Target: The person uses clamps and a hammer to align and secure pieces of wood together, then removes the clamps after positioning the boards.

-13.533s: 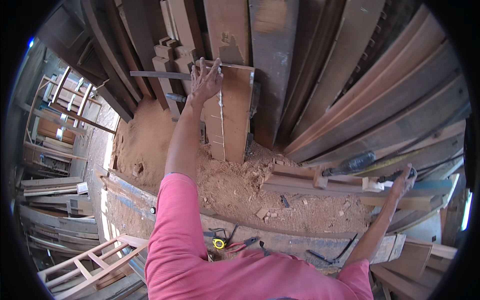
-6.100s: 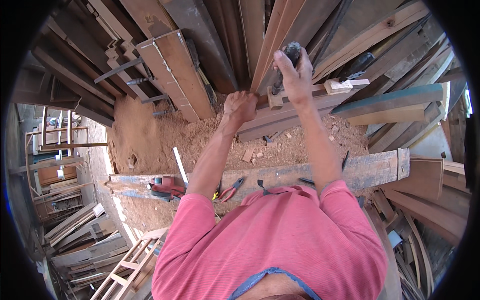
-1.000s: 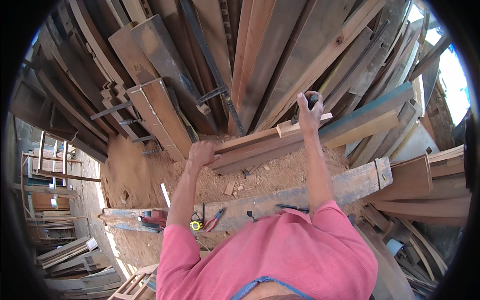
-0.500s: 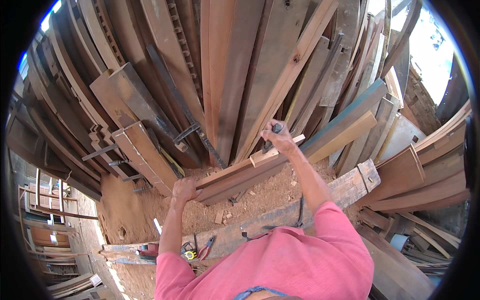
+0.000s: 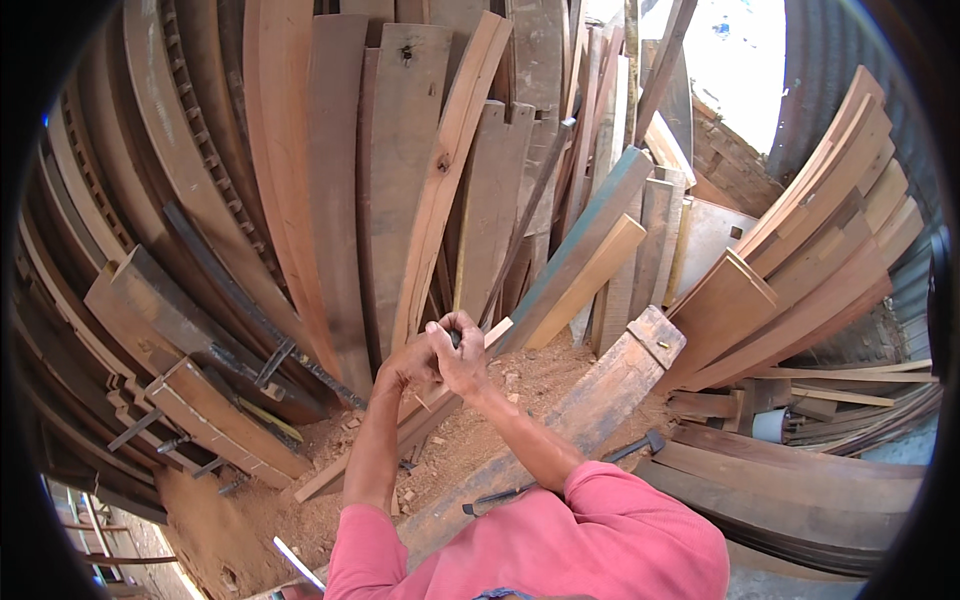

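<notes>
In front of me my left hand [image 5: 408, 368] and my right hand [image 5: 462, 358] meet over a long brown timber [image 5: 330, 472]. My right hand is closed on a dark-handled tool [image 5: 456, 338]; only the top of its handle shows. The fingers of my left hand curl in beside it, and what they hold is hidden. A pale strip of wood [image 5: 498, 332] sticks out past the right hand along the timber. Reddish wood chips and shavings lie around the timber.
A worn thick plank [image 5: 610, 385] runs between me and the timber, with a dark hammer [image 5: 640, 448] at its near side. Many tall boards [image 5: 335, 150] lean behind. A clamped block [image 5: 215, 410] stands at left; stacked boards [image 5: 800, 240] are at right.
My left hand has left the timber's left end and come over to the right hand. The view has swung right, and the timber now lies more steeply slanted.
</notes>
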The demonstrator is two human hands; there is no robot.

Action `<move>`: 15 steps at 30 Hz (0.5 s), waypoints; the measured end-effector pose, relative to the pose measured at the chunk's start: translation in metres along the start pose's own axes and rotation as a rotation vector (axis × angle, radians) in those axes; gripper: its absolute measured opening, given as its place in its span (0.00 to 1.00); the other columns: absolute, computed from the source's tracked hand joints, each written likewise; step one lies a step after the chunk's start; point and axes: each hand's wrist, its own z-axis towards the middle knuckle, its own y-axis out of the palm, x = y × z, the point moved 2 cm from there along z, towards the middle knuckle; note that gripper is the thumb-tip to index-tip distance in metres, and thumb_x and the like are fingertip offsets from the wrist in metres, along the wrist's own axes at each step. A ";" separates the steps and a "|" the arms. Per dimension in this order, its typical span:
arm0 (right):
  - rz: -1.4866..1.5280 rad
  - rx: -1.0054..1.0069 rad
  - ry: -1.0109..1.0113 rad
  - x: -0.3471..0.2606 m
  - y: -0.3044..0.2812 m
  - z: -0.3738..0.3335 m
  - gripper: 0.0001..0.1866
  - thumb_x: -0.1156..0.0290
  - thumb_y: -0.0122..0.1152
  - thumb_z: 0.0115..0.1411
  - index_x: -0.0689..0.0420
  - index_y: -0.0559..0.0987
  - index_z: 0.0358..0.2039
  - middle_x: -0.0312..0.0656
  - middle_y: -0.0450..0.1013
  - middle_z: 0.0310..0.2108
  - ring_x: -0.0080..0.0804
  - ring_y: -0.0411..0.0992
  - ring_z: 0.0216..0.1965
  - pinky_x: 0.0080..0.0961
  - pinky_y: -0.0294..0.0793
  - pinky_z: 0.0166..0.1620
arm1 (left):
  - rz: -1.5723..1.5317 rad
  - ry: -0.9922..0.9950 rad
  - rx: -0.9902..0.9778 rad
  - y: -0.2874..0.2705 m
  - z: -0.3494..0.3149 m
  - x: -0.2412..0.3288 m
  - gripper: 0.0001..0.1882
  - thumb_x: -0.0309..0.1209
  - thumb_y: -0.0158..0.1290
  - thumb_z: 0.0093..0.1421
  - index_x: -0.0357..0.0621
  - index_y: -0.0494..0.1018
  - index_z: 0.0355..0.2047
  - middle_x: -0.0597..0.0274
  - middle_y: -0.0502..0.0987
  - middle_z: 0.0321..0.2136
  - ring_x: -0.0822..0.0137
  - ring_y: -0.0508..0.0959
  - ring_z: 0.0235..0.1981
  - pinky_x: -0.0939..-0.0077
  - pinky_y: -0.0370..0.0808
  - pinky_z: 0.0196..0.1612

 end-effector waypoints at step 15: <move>-0.085 -0.333 0.072 0.014 -0.001 0.030 0.28 0.50 0.67 0.62 0.57 0.68 0.19 0.30 0.61 0.17 0.16 0.59 0.23 0.24 0.61 0.24 | -0.304 0.069 0.534 0.032 -0.002 0.012 0.26 0.26 0.66 0.48 0.38 0.70 0.47 0.64 0.74 0.41 0.70 0.73 0.45 0.72 0.72 0.48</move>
